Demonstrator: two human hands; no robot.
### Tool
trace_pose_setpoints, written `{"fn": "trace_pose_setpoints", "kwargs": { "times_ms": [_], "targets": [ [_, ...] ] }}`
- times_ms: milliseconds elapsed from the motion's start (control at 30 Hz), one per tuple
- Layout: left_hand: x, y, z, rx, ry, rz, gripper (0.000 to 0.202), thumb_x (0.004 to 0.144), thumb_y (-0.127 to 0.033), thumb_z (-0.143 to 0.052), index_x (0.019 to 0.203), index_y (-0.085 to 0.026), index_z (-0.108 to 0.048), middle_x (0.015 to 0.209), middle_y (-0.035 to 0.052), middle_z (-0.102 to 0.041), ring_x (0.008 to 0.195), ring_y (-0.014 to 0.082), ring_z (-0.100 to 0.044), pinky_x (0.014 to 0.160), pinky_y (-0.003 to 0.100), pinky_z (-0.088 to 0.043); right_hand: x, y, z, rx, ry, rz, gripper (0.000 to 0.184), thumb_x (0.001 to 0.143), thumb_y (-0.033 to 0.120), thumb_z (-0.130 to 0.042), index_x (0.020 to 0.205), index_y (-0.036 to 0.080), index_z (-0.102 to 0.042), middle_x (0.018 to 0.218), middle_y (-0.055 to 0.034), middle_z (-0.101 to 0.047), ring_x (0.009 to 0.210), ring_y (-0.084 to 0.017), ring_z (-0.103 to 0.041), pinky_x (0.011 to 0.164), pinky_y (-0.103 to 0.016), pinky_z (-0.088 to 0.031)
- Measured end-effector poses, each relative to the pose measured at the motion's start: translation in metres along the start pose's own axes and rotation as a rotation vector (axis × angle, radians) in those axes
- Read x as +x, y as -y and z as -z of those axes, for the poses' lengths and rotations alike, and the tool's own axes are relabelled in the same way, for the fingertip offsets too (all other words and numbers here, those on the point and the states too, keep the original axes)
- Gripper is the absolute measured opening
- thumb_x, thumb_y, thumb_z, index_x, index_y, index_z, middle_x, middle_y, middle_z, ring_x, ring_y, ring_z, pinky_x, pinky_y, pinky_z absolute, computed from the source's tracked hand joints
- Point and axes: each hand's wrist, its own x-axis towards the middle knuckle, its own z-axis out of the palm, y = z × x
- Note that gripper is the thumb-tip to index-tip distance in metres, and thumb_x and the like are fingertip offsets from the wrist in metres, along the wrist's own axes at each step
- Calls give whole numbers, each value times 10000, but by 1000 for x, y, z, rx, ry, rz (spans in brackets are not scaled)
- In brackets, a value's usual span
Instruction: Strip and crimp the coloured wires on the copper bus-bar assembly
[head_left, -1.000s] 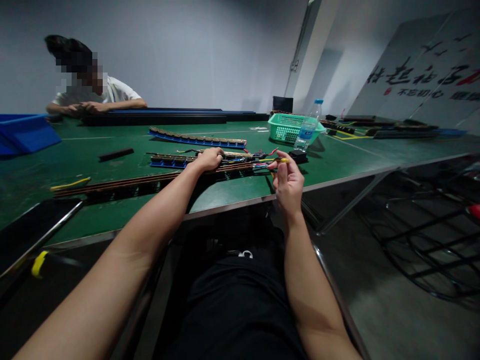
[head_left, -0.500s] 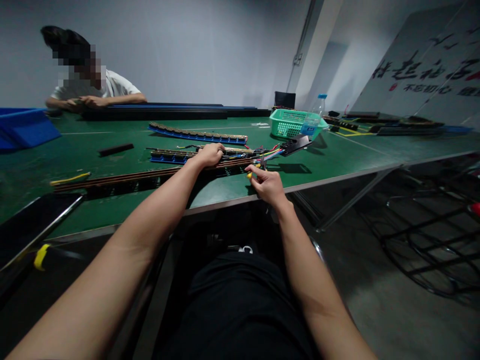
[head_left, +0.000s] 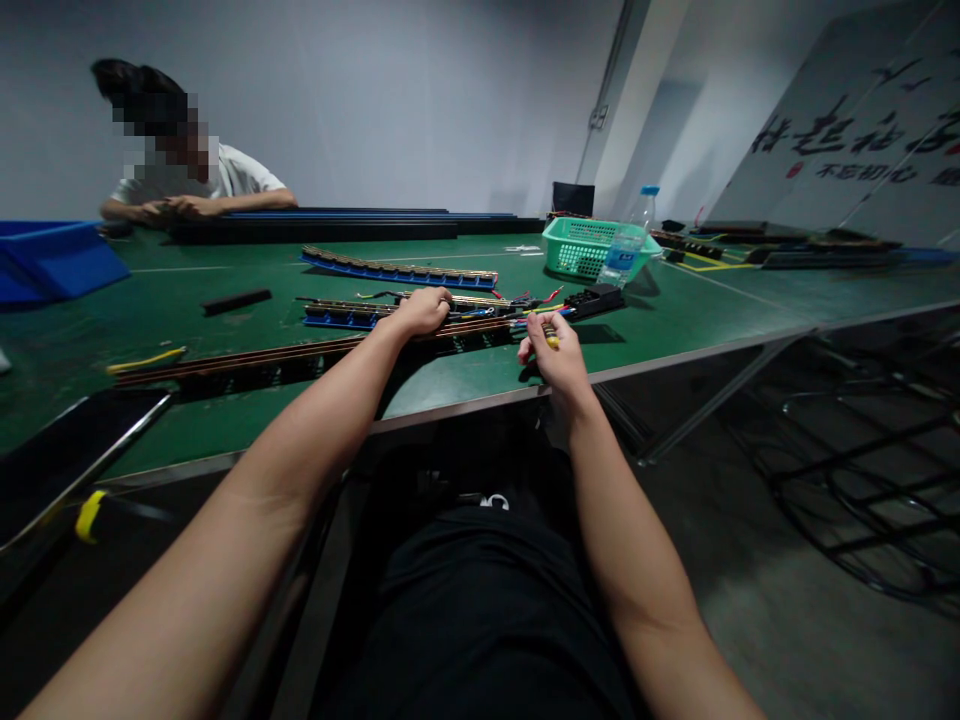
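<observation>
Left hand (head_left: 424,310) curled, pressing long copper rail (head_left: 225,361) onto green desk (head_left: 465,375). Right hand (head_left: 553,358) pinching yellow wire (head_left: 553,342) at rail's right end. Advisable: firm downward pressure, short grip near tip, no tugging on neighbouring leads.

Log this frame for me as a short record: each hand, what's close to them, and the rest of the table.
Left hand: curled over the long copper strip, which lies on the green table.
Right hand: pinching a yellow-tipped wire near the strip's right end.
Nearby: coloured wire bundle, black box.
Rest: green basket, water bottle, blue bin, a co-worker seated at the far edge.
</observation>
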Motion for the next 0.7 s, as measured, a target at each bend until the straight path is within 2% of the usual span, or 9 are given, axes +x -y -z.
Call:
{"fn": "trace_pose_setpoints", "kwargs": {
  "times_ms": [200, 300, 400, 500, 600, 700],
  "targets": [
    [0, 0, 0, 1, -12, -7, 445, 939, -296, -396, 1332, -240, -598, 1380, 70, -625, 1263, 271, -556, 1072, 412, -444, 5, 8, 0, 218, -95, -98, 615, 690, 814, -623, 757, 239, -413, 470, 114, -446, 379, -58, -447, 394, -178, -330],
    [0, 0, -1, -1, -20, -3, 434, 945, -298, -401, 1324, -235, -603, 1375, 71, -628, 1257, 266, -560, 1071, 396, -442, 4, 7, -1, 232, -134, -120, 621, 695, 830, -597, 775, 242, -412, 493, 100, -489, 398, -69, -472, 400, -181, -332],
    [-1, -1, -1, -6, -17, 12, 419, 956, -303, -402, 1313, -229, -609, 1395, 72, -612, 1256, 260, -559, 1074, 376, -436, -3, 3, -4, 70, -138, -50, 565, 743, 774, -603, 877, 235, -502, 563, 65, -582, 446, -89, -515, 439, -196, -352],
    [-2, -1, -1, -12, -18, 16, 410, 964, -310, -407, 1310, -232, -612, 1400, 73, -608, 1259, 261, -555, 1077, 380, -432, -18, 5, -9, -241, -167, 92, 432, 843, 639, -591, 941, 219, -613, 650, 23, -628, 538, -113, -544, 547, -233, -404],
    [-2, -1, -1, -10, -25, 20, 410, 966, -307, -409, 1320, -243, -607, 1396, 69, -612, 1274, 267, -546, 1078, 408, -431, -36, 23, -16, -526, -146, 176, 301, 871, 507, -618, 848, 212, -670, 656, 4, -613, 594, -132, -536, 602, -260, -382],
    [1, 0, -2, -7, -16, 33, 414, 956, -290, -418, 1320, -258, -611, 1383, 62, -623, 1272, 272, -549, 1071, 420, -437, -50, 49, -23, -506, -145, 262, 311, 914, 502, -571, 876, 214, -681, 666, 3, -600, 594, -125, -516, 601, -262, -377]
  ]
}}
